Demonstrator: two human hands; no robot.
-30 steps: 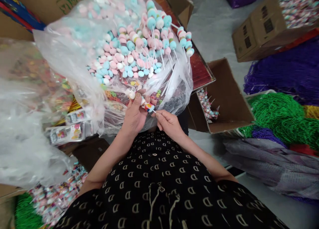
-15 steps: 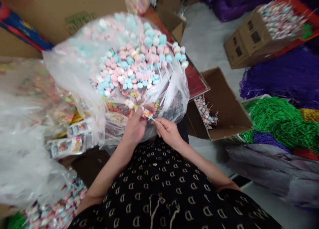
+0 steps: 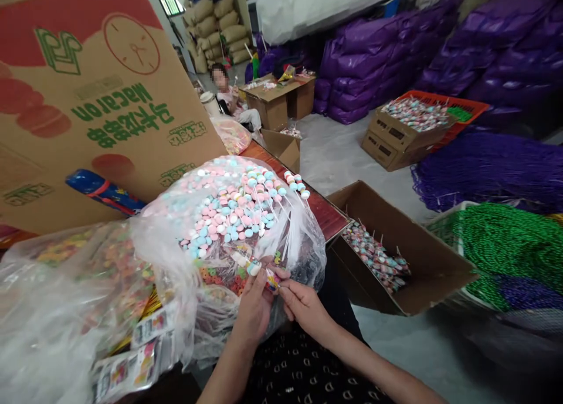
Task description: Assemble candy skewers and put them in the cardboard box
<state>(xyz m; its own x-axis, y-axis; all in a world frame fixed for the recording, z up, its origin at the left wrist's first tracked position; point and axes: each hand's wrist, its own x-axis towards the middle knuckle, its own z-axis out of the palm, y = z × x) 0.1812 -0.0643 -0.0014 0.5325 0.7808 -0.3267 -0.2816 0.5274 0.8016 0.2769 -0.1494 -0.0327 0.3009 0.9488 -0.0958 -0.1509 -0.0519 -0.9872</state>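
Observation:
In the head view, my left hand (image 3: 259,301) is closed around a small printed wrapper (image 3: 271,279) with pink, white and blue candies (image 3: 253,266) on a stick showing at its upper left end. Pinched at the wrapper's lower right end are the fingers of my right hand (image 3: 303,301); the stick end there is mostly hidden. Beyond both hands lies a clear plastic bag (image 3: 303,257) spread with loose pink, blue and white candies (image 3: 229,216). Candy sticks (image 3: 259,184) with stacked candies rest on its right side. Small orange and green rings (image 3: 215,275) lie nearer my left hand.
An open carton (image 3: 422,275) with wrapped candy sticks stands at right, beside green beads (image 3: 519,251). A big printed carton (image 3: 127,105) and a blue bottle (image 3: 103,190) are at left, behind plastic bags (image 3: 53,316). A person (image 3: 233,102) sits farther back.
The camera has tilted up, so the room behind and a seated person now show. Both hands appear lower in the picture, still on the wrapped candy stick.

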